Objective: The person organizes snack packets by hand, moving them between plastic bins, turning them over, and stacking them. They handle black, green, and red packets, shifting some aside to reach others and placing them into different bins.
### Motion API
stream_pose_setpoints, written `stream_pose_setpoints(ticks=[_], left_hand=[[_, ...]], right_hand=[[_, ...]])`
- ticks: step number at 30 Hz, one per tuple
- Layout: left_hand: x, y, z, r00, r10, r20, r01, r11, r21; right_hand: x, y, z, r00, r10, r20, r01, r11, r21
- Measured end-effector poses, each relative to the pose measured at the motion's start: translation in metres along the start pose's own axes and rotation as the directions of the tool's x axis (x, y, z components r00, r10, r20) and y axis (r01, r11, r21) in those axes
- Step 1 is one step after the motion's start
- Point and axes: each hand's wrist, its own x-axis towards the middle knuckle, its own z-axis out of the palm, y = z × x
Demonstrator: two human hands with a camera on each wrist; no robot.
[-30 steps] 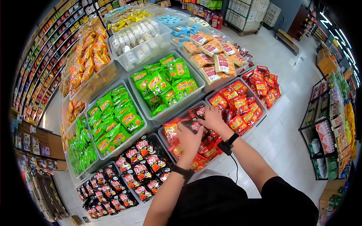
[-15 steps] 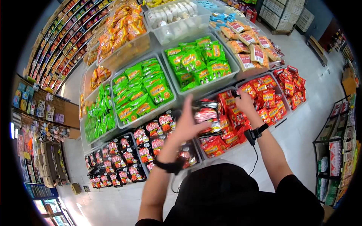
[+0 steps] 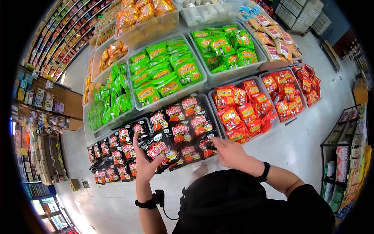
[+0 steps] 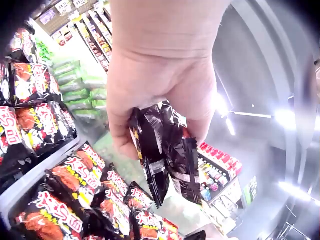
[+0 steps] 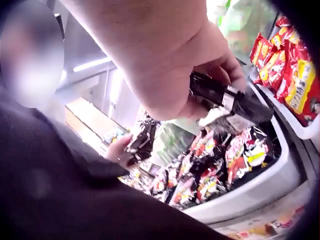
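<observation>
Grey ceiling (image 4: 255, 137), pale floor (image 3: 107, 202)

The floor is tiled, with glare (image 3: 82, 214) at the lower left of the head view. Long shelves (image 3: 58, 43) curve across the upper left, above a brown panel (image 3: 70, 104). Pale crates (image 3: 299, 15) stand at upper right, near a blue-grey wall (image 3: 336, 23). A black rack (image 3: 335, 145) lines the right edge. The lit panes (image 3: 48, 210) at lower left may be windows; distortion obscures them. In the left wrist view, white lights (image 4: 287, 118) glow at right.

The black packets (image 3: 160, 149) bear the large characters "火鸡面".

Glossy, crinkled black packets (image 4: 155, 147) with crimped ends sit in both hands (image 3: 235, 156).
</observation>
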Motion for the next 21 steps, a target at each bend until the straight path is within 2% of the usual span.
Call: stream_pose_setpoints(ticks=[1,3,5,6,8,10,11,12,13,14,15,16,17,19,21], left_hand=[[-0.007,-0.004,-0.003,1.000,-0.009,-0.013,0.009,1.000,0.012],[-0.016,-0.015,-0.011,0.998,0.064,-0.004,-0.063,0.988,0.144],[-0.021,-0.025,-0.020,0.999,0.043,0.006,-0.043,0.992,0.114],[-0.024,-0.029,-0.024,1.000,0.014,0.012,-0.015,0.996,0.093],[-0.026,-0.035,-0.026,1.000,-0.015,0.014,0.014,0.996,0.086],[-0.030,-0.048,-0.031,0.998,0.054,0.041,-0.061,0.980,0.187],[-0.032,-0.054,-0.035,0.994,0.089,0.057,-0.100,0.966,0.240],[-0.032,-0.056,-0.039,0.988,0.123,0.088,-0.148,0.904,0.401],[-0.035,-0.057,-0.038,0.994,0.073,0.080,-0.095,0.941,0.324],[-0.038,-0.055,-0.034,0.997,0.024,0.077,-0.043,0.969,0.245],[-0.039,-0.052,-0.028,0.997,-0.022,0.077,0.009,0.986,0.165],[-0.042,-0.051,-0.026,0.996,-0.062,0.064,0.053,0.990,0.131],[-0.044,-0.054,-0.028,0.997,-0.035,0.069,0.024,0.989,0.149],[-0.045,-0.061,-0.029,0.997,0.022,0.070,-0.035,0.982,0.185],[-0.047,-0.056,-0.026,0.999,-0.004,0.046,-0.002,0.992,0.125]], right_hand=[[-0.003,-0.006,0.011,0.992,0.030,-0.121,-0.042,0.994,-0.103],[-0.003,-0.012,0.031,0.984,0.025,-0.174,-0.070,0.963,-0.259],[-0.004,-0.016,0.057,0.977,0.059,-0.204,-0.140,0.901,-0.411],[-0.004,-0.021,0.064,0.983,0.088,-0.162,-0.130,0.954,-0.269],[-0.008,-0.028,0.069,0.977,0.111,-0.181,-0.146,0.970,-0.194],[-0.012,-0.024,0.076,0.964,0.098,-0.245,-0.141,0.976,-0.166],[-0.013,-0.020,0.076,0.962,0.143,-0.233,-0.184,0.969,-0.165],[-0.013,-0.017,0.073,0.956,0.187,-0.224,-0.226,0.960,-0.163],[-0.014,-0.015,0.071,0.948,0.231,-0.217,-0.269,0.950,-0.161],[-0.018,-0.003,0.085,0.937,0.225,-0.268,-0.264,0.957,-0.121],[-0.018,-0.002,0.084,0.939,0.234,-0.250,-0.264,0.960,-0.090],[-0.017,0.000,0.082,0.942,0.242,-0.232,-0.261,0.964,-0.057],[-0.016,0.003,0.080,0.945,0.248,-0.214,-0.259,0.966,-0.024],[-0.014,0.013,0.070,0.948,0.316,-0.044,-0.306,0.940,0.150],[-0.012,0.024,0.061,0.927,0.362,0.096,-0.372,0.863,0.341]])
